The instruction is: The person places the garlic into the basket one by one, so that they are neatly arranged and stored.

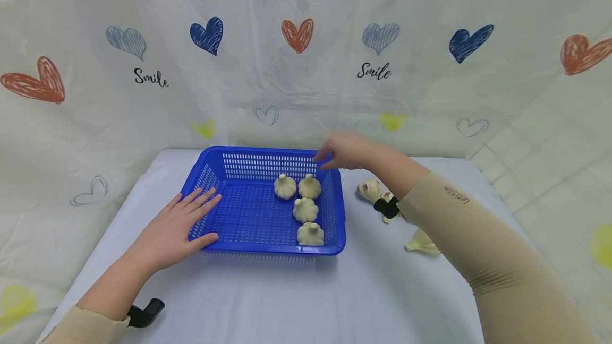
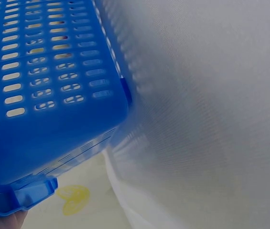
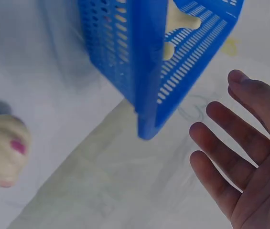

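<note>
A blue plastic basket (image 1: 268, 248) sits on the table with several garlic bulbs (image 1: 306, 209) grouped along its right side. My left hand (image 1: 174, 230) lies with spread, straight fingers over the basket's left rim. In the left wrist view the slotted basket wall (image 2: 53, 100) fills the upper left, and only a bit of that hand shows at the lower corner. Above the basket's back right corner hovers my right hand (image 1: 346, 150). Its fingers are loosely bent, and the right wrist view shows nothing between them.
To the right of the basket, partly hidden by the right forearm, lie pale bulbs with purplish marks (image 1: 368, 190) and another pale bulb (image 1: 422, 243). A white cloth (image 1: 268, 301) covers the table. Behind it hangs a sheet (image 1: 334, 100) printed with hearts.
</note>
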Motion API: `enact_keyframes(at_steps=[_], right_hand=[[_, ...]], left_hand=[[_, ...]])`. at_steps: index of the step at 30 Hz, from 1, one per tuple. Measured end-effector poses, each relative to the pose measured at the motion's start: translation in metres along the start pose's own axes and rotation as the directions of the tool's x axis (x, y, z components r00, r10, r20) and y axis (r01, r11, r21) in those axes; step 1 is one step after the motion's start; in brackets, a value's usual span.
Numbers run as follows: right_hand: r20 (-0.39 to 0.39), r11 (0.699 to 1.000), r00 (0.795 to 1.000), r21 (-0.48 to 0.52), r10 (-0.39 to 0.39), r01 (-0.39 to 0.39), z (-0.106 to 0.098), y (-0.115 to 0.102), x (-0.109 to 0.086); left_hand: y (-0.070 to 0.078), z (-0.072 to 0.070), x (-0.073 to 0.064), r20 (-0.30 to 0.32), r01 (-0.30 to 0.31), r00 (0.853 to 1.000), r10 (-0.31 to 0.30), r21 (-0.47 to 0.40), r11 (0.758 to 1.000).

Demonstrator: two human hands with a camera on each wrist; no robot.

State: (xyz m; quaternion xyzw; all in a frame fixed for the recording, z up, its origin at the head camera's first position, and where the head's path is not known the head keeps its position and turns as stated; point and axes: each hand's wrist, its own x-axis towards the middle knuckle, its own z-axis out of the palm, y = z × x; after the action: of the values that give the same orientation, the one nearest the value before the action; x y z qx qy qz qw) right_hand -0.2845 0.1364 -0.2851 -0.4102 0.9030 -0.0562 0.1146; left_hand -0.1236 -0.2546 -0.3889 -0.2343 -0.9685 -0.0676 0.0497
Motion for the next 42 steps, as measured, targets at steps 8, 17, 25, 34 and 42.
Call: enact_keyframes(at_steps=[8, 17, 25, 34, 42], right_hand=[[0.000, 0.995, 0.995, -0.019, 0.101, -0.101, 0.021, 0.019, -0.050], [-0.015, 0.984, 0.985, 0.049, 0.174, -0.173, 0.054, 0.042, -0.115], [-0.064, 0.971, 0.973, 0.098, 0.223, -0.216, 0.072, 0.055, -0.162], [-0.070, 0.944, 0.946, 0.120, 0.317, -0.307, 0.080, 0.056, -0.197], [0.027, 0.906, 0.915, 0.133, 0.402, -0.402, 0.094, 0.054, -0.220]], left_hand=[[-0.002, 0.002, -0.001, 0.024, 0.022, 0.999, -0.022, 0.006, 1.000], [-0.001, 0.001, 0.000, 0.029, 0.027, 0.999, -0.027, 0.007, 1.000], [-0.001, 0.001, 0.000, 0.041, 0.029, 0.999, -0.030, 0.006, 1.000], [-0.001, 0.002, 0.001, 0.034, 0.035, 0.999, -0.036, 0.007, 0.999], [-0.002, 0.004, 0.001, 0.020, 0.025, 0.999, -0.025, 0.012, 1.000]])
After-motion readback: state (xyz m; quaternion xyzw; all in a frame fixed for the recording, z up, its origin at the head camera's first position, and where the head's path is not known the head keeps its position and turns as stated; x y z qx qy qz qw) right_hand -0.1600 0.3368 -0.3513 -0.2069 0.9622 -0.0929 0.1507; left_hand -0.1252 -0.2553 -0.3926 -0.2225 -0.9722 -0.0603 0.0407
